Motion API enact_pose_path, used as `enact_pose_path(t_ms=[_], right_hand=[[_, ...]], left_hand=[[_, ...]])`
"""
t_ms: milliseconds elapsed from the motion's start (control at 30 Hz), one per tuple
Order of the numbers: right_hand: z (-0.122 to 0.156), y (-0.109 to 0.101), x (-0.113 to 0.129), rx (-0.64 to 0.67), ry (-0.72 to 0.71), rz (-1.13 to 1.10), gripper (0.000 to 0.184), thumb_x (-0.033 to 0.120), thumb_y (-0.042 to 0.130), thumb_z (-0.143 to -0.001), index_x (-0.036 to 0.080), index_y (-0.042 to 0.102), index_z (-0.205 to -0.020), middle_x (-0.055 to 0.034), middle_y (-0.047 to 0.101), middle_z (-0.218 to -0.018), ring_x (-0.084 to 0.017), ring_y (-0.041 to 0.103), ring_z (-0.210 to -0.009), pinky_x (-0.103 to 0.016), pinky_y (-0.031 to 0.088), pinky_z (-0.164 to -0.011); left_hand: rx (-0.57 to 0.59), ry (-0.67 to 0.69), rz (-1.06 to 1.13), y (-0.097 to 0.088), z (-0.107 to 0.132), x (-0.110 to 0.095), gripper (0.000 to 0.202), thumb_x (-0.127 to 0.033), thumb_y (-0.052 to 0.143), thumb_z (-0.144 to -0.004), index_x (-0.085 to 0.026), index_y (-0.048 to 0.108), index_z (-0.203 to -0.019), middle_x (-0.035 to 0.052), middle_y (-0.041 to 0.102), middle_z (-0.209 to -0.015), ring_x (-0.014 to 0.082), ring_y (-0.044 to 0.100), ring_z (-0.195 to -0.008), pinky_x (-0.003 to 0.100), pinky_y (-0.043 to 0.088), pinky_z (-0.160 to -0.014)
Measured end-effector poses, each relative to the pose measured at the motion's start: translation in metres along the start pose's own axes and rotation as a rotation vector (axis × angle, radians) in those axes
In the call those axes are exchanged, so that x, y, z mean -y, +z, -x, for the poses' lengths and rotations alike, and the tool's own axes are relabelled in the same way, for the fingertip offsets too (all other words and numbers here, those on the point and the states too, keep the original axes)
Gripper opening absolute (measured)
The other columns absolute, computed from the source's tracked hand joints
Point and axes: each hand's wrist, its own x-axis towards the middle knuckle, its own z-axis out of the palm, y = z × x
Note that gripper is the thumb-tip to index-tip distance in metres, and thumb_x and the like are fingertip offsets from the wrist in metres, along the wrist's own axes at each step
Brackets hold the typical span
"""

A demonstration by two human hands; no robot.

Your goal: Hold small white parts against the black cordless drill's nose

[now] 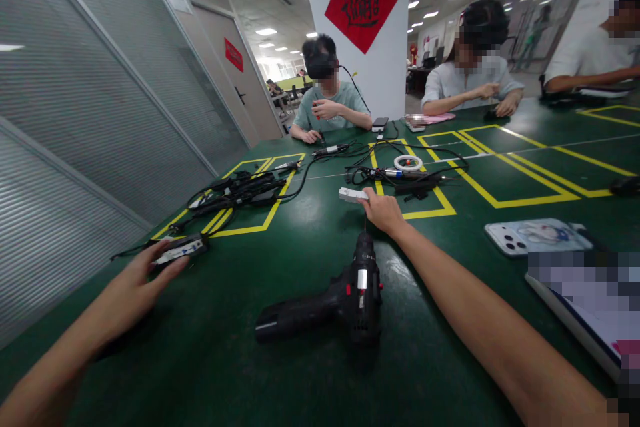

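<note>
On the left, my left hand (135, 290) has its thumb and fingers around the near end of a black adapter-like box (197, 244) with a white label. A black cord runs from that box. My right hand (385, 212) reaches forward and pinches a small white oblong block (353, 195) at its right end; its exact kind is unclear. Between my forearms a black cordless drill (364, 293) lies on its side, its handle to the left and its bit pointing away, close to my right hand.
Tangled black cables (245, 190) lie within yellow tape outlines at left. Beyond my right hand are a soldering-iron-like tool (395, 175) and a white ring (408, 163). A phone (537, 237) and a notebook (575, 320) lie at right. Several people sit around the green table (210, 360).
</note>
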Motion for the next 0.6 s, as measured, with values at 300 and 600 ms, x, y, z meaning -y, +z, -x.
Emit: enact_pose_path(t_ms=[300,600], right_hand=[[0.006,-0.004,0.0,-0.04,-0.139,-0.007,0.04,0.044,0.027,-0.099,0.023,0.05,-0.125,-0.0088,0.068,-0.11,-0.023,0.065,-0.092,-0.026,0.039,-0.07],[0.003,0.003,0.004,-0.116,-0.022,-0.072,0.051,0.055,0.031,-0.096,0.021,0.045,-0.131,-0.0084,0.068,-0.105,-0.022,0.065,-0.091,-0.025,0.038,-0.07]], left_hand=[[-0.049,0.844,-0.235,0.07,-0.051,-0.292,0.063,-0.046,0.063,-0.08,-0.016,0.042,-0.132,0.0153,0.049,-0.136,0.0284,0.046,-0.127,0.039,0.035,-0.106],[-0.032,0.687,-0.382,0.078,-0.058,-0.288,0.023,-0.017,0.033,-0.092,-0.012,0.053,-0.102,0.017,0.066,-0.096,0.0291,0.065,-0.089,0.037,0.048,-0.071]])
